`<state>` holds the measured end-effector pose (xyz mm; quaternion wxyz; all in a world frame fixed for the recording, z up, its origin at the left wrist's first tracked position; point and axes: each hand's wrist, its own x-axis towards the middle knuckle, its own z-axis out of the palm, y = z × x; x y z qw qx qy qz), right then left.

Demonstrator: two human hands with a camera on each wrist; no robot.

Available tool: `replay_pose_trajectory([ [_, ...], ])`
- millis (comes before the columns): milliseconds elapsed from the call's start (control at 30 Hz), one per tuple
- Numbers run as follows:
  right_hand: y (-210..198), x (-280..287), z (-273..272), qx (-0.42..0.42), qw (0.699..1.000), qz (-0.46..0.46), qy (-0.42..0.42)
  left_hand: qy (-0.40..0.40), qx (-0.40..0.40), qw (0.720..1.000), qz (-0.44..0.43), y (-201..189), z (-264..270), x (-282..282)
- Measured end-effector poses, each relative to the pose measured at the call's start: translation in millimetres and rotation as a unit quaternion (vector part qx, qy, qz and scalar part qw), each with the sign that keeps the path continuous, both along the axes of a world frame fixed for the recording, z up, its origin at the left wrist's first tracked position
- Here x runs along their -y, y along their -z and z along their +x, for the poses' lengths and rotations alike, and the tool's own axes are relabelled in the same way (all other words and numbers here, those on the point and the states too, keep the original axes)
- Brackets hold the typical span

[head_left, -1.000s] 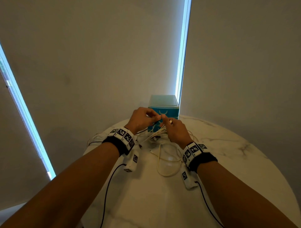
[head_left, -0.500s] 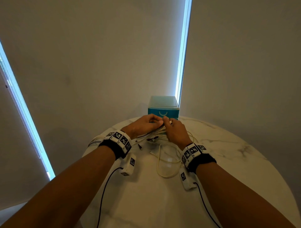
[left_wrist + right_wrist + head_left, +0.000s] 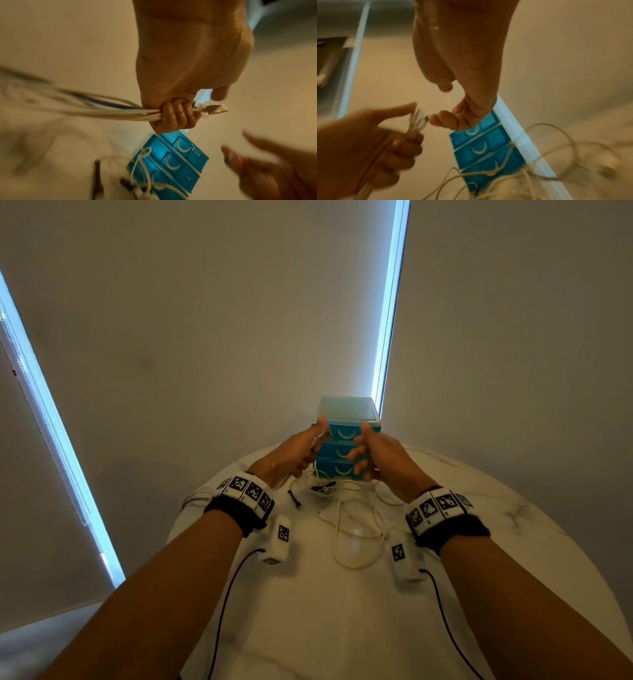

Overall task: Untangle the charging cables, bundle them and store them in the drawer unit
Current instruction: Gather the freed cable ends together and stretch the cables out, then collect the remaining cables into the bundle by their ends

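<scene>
Above table, left hand [image 3: 173,75] fingers [image 3: 176,115] gripping cables [image 3: 106,108]

front: blue translucent three-drawer plastic unit [image 3: 346,436] stands at the far edge of the white marble round table [image 3: 513,529], all drawers shut, wall close behind | centre: loose cream charging cables [image 3: 356,529] and a short black cable [image 3: 294,498] strewn before the unit's front | near: bare table toward the person

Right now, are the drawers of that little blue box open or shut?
Shut. All three fronts of the drawer unit sit flush in the head view, none pulled out; cables are outside it, in the left hand.
</scene>
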<state>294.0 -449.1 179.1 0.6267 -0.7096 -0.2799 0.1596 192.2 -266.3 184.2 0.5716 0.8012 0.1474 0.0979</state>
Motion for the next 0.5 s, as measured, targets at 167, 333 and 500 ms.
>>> replay_pose_trajectory([
  [167, 49, 41, 8, -0.102, 0.99, -0.093, -0.039, -0.014, 0.056, 0.997, -0.046, 39, 3, 3],
  [333, 64, 49, 14, -0.168, 0.985, -0.031, -0.016, -0.055, 0.066, 0.995, -0.049, 70, 12, 11],
  [500, 72, 59, 23, -0.197, 0.98, 0.023, 0.025, -0.05, 0.029, 0.994, -0.097, 81, 20, 10],
])
